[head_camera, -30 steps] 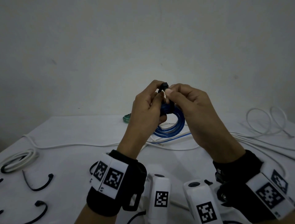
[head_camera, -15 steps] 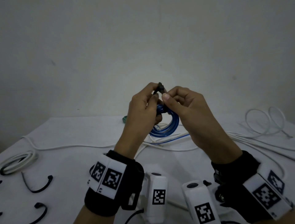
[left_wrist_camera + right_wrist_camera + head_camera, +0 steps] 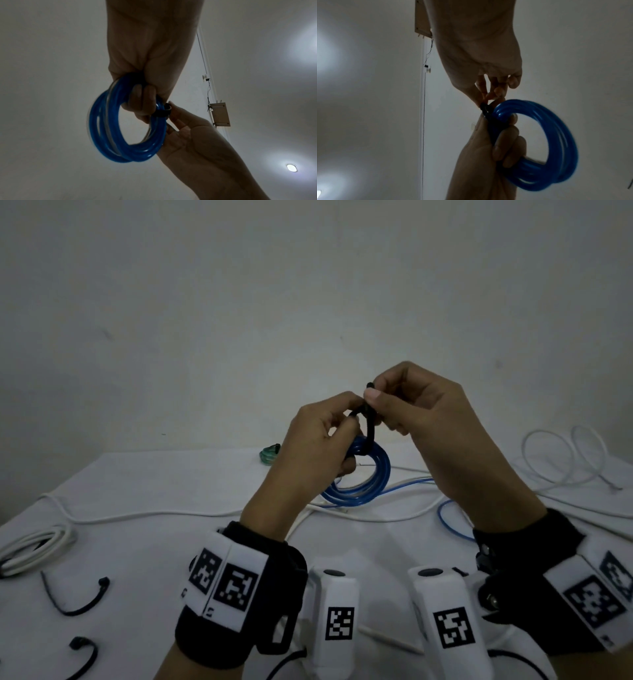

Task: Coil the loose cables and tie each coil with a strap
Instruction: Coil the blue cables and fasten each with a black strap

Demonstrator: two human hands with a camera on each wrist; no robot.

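Observation:
A blue cable coil (image 3: 368, 477) hangs in the air above the table, and my left hand (image 3: 318, 440) grips its top with fingers curled through the ring. In the left wrist view the blue coil (image 3: 109, 129) shows as several loops under my curled fingers (image 3: 140, 102). A black strap (image 3: 370, 426) wraps the coil's top. My right hand (image 3: 411, 402) pinches the strap's free end between thumb and fingertips. The right wrist view shows the black strap (image 3: 485, 109) beside the blue coil (image 3: 556, 142), just below that pinch.
On the white table (image 3: 154, 487) lie a tied white coil (image 3: 30, 546), two loose black straps (image 3: 73, 597) (image 3: 82, 655), a long white cable (image 3: 137, 513), loose white loops (image 3: 561, 460) at the right, a thin blue cable (image 3: 448, 518) and a small green coil (image 3: 269, 455).
My right hand has moved up and to the right with the strap's end, stretching the strap away from the coil. The left hand still holds the coil, slightly lower.

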